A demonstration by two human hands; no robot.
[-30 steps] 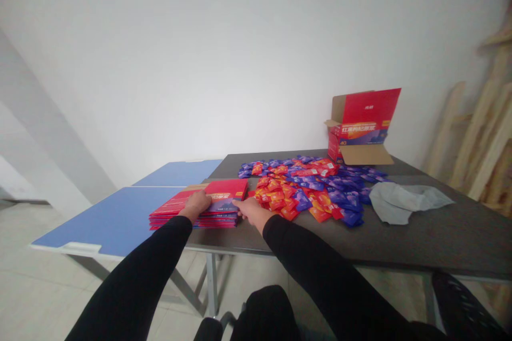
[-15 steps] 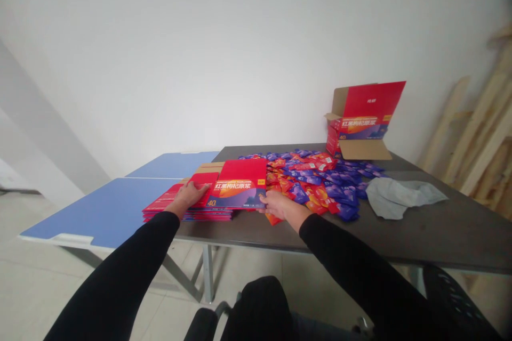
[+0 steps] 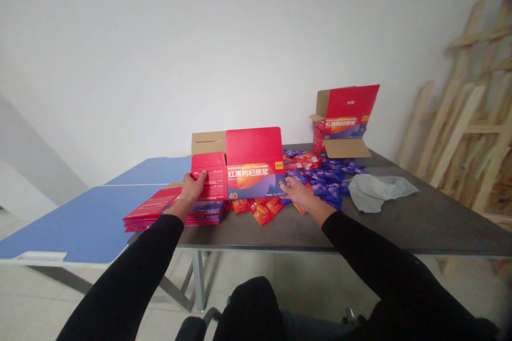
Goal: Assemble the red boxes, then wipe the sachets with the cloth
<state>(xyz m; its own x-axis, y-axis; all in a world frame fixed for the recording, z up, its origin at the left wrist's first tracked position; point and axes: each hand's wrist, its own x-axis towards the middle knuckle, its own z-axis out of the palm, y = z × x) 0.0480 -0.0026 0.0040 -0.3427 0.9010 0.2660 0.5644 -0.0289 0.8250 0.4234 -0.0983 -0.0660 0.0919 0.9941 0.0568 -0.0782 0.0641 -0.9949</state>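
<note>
Between my hands is a flattened red carton (image 3: pixel 254 152) with a purple and orange printed panel, tilted up above the table. My left hand (image 3: pixel 192 187) grips its left side panel, thumb on the front. At the lower right corner, my right hand (image 3: pixel 298 192) pinches the edge, its fingers partly behind the cardboard. A stack of flat cartons (image 3: pixel 150 208) lies below and left of the held one. Behind and to the right of the carton, purple sachets (image 3: pixel 326 189) and orange-red sachets (image 3: pixel 262 212) are spread in a loose heap, partly hidden by it.
An opened carton (image 3: pixel 346 128) stands at the back right, flaps out. A grey cloth (image 3: pixel 378 191) lies on the dark table (image 3: pixel 436 224). A blue table (image 3: pixel 80 218) adjoins on the left. Wooden frames (image 3: pixel 472 117) lean against the wall at right.
The flat carton has come up off the stack and is tilted more upright, held by both hands. The view has shifted a little to the right.
</note>
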